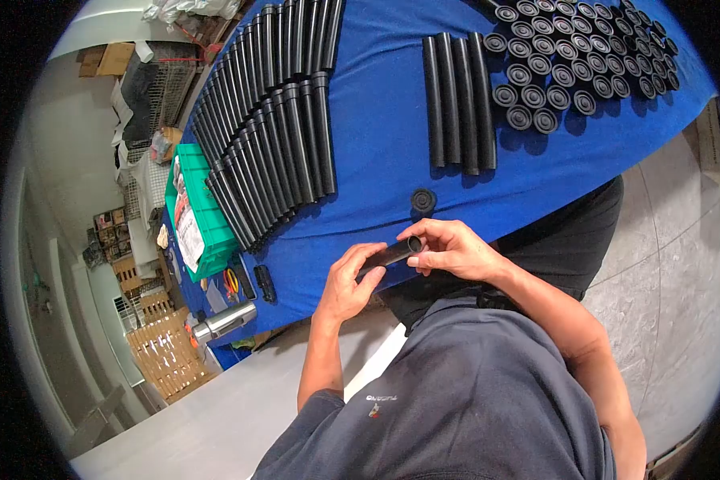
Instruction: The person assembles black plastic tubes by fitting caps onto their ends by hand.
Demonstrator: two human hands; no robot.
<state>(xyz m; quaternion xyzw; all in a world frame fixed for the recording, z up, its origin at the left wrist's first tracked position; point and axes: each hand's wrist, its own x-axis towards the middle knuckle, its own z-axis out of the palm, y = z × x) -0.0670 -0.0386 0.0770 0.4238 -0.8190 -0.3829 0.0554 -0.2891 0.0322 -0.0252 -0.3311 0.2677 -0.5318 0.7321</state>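
Near the front edge of the blue-covered table, my left hand (350, 282) is wrapped round a short black tube (394, 253). The tube's open end points toward my right hand (448, 250), whose thumb and fingers pinch its rim. Just beyond my right hand, one round black cap (423, 201) sits on the cloth. Four loose black tubes (461, 104) lie side by side farther back. Many round black caps (562, 76) stand in rows at the back right.
Rows of black tubes (296, 140) cover the back left of the blue cloth (376, 120). A green crate (204, 212) stands beside them. Yellow-handled scissors (230, 280), a dark object (265, 283) and a metal cylinder (226, 322) lie near the left edge.
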